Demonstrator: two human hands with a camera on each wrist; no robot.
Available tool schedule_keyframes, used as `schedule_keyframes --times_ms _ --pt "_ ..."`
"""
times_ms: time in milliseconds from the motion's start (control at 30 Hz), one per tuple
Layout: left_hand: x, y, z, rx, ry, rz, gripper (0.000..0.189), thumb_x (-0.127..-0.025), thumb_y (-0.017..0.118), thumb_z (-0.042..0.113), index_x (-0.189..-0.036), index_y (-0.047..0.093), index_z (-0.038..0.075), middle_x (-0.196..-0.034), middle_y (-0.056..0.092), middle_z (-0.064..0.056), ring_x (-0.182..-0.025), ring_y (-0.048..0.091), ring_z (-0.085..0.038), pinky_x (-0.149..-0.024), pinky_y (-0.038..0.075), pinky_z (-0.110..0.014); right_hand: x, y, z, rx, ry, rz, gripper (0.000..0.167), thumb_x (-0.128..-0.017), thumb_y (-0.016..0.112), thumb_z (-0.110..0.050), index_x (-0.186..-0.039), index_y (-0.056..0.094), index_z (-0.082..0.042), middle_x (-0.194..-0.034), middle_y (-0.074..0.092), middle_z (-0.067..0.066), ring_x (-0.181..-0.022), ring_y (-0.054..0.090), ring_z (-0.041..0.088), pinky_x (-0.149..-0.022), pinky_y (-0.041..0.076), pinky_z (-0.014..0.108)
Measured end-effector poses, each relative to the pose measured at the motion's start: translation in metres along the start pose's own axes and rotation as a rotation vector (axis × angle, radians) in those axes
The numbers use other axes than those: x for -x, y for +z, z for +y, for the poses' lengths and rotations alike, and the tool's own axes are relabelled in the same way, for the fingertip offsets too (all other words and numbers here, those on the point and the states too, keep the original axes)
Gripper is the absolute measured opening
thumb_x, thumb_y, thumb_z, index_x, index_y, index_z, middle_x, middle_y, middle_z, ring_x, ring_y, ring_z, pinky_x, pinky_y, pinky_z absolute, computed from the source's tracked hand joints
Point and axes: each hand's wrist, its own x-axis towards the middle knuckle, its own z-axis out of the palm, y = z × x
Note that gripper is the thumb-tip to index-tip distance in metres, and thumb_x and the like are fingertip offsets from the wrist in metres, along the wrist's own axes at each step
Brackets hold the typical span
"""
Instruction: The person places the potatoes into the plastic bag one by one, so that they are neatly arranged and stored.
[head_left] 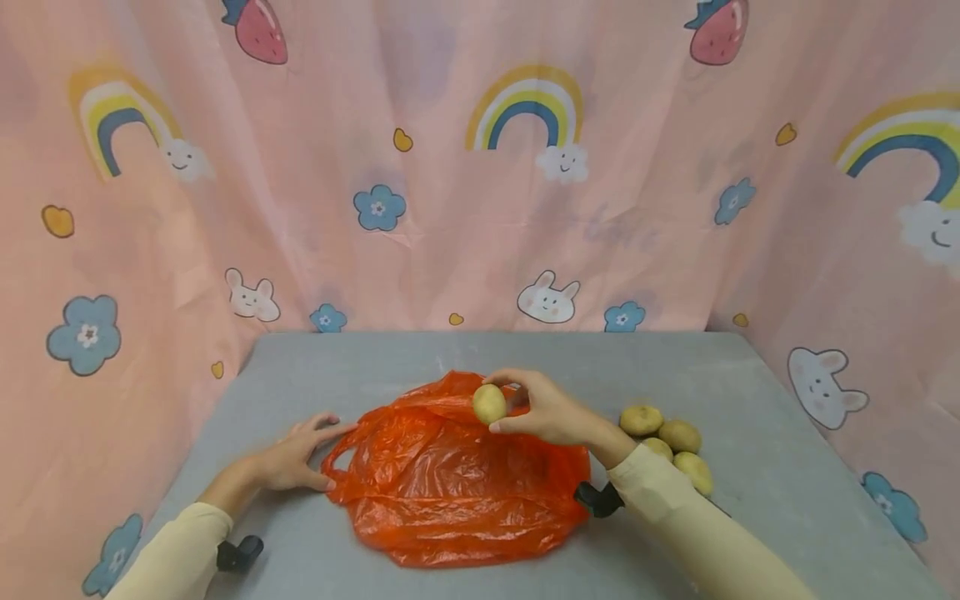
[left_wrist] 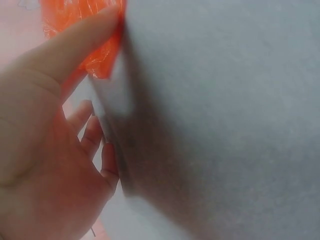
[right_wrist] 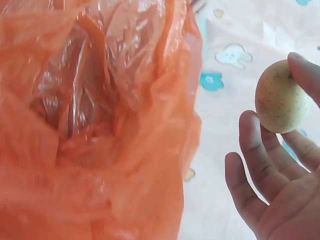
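Note:
A red-orange plastic bag (head_left: pixel 465 500) lies spread on the table. My right hand (head_left: pixel 551 408) pinches a small pale yellow potato (head_left: pixel 489 404) over the bag's far side. In the right wrist view, thumb and fingers are on the potato (right_wrist: pixel 281 97), beside the crumpled bag (right_wrist: pixel 125 165). My left hand (head_left: pixel 296 454) is at the bag's left end, thumb and index finger spread apart and touching the plastic near a handle loop. The left wrist view has its thumb stretched across the bag (left_wrist: pixel 102 57), with the other fingers loosely extended.
Several more potatoes (head_left: pixel 680 436) sit together on the grey table (head_left: pixel 780 500) to the right, partly behind my right sleeve. A pink curtain (head_left: pixel 465 250) with cartoon prints surrounds the table at the back and sides. Dark wrist-camera pieces (head_left: pixel 598 498) stick out by both sleeves.

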Motion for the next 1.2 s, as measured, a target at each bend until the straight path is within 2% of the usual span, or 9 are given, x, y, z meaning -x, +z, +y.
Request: schedule_keyframes --times_ms 133,267,433,733,833,1067,1200 --pt "0.002 0.004 -0.002 0.023 0.013 0.014 0.087 -0.078 0.084 0.028 -0.154 0.043 0.018 -0.162 0.021 -0.024 -0.142 0.022 -0.055 -0.106 0.021 -0.081 -0.006 0.012 -0.004 -0.003 0.024 -0.022 0.058 -0.087 0.08 -0.014 -0.14 0.056 -0.009 -0.141 0.058 0.012 -0.093 0.067 0.017 -0.091 0.055 0.04" --pt "0.001 0.001 -0.002 0.004 0.014 0.036 0.085 -0.079 0.084 0.029 -0.154 0.044 0.02 -0.161 0.023 -0.021 -0.141 0.024 -0.052 -0.106 0.023 -0.08 -0.016 0.023 -0.008 -0.015 -0.017 -0.051 0.056 -0.086 0.08 -0.014 -0.137 0.057 -0.007 -0.139 0.058 0.013 -0.096 0.069 0.018 -0.091 0.056 0.041" --pt "-0.001 -0.001 0.0 -0.002 -0.006 0.008 0.086 -0.08 0.084 0.031 -0.154 0.043 0.023 -0.162 0.022 -0.019 -0.142 0.024 -0.051 -0.107 0.021 -0.08 -0.025 0.035 -0.011 -0.002 -0.023 -0.087 0.054 -0.086 0.081 -0.015 -0.135 0.059 -0.009 -0.137 0.059 0.014 -0.094 0.069 0.019 -0.087 0.055 0.032" --pt "-0.002 0.0 -0.003 0.018 -0.009 0.001 0.086 -0.079 0.084 0.029 -0.155 0.042 0.022 -0.163 0.02 -0.021 -0.144 0.021 -0.052 -0.108 0.017 -0.08 -0.038 0.051 -0.016 0.01 0.006 -0.166 0.056 -0.084 0.082 -0.01 -0.135 0.059 -0.009 -0.138 0.06 0.009 -0.088 0.065 0.019 -0.082 0.053 0.03" --pt "-0.001 0.001 -0.002 0.021 -0.01 0.0 0.087 -0.079 0.084 0.03 -0.155 0.042 0.023 -0.163 0.02 -0.02 -0.144 0.021 -0.052 -0.108 0.018 -0.08 -0.043 0.056 -0.017 0.025 0.008 -0.193 0.055 -0.083 0.083 -0.012 -0.133 0.06 -0.01 -0.136 0.061 0.009 -0.086 0.063 0.02 -0.079 0.051 0.029" --pt "0.002 0.001 -0.002 0.04 -0.017 -0.001 0.086 -0.079 0.084 0.028 -0.154 0.043 0.021 -0.165 0.017 -0.022 -0.146 0.017 -0.053 -0.108 0.017 -0.081 -0.054 0.07 -0.02 0.092 0.002 -0.246 0.05 -0.082 0.085 -0.014 -0.126 0.062 -0.011 -0.128 0.064 0.006 -0.096 0.064 0.025 -0.082 0.051 0.026" --pt "0.002 0.002 -0.001 0.042 -0.03 -0.005 0.086 -0.08 0.084 0.029 -0.155 0.042 0.023 -0.165 0.018 -0.02 -0.146 0.018 -0.052 -0.108 0.018 -0.081 -0.061 0.077 -0.023 0.122 0.004 -0.277 0.048 -0.081 0.086 -0.014 -0.123 0.063 -0.01 -0.127 0.065 0.007 -0.092 0.065 0.026 -0.079 0.051 0.023"
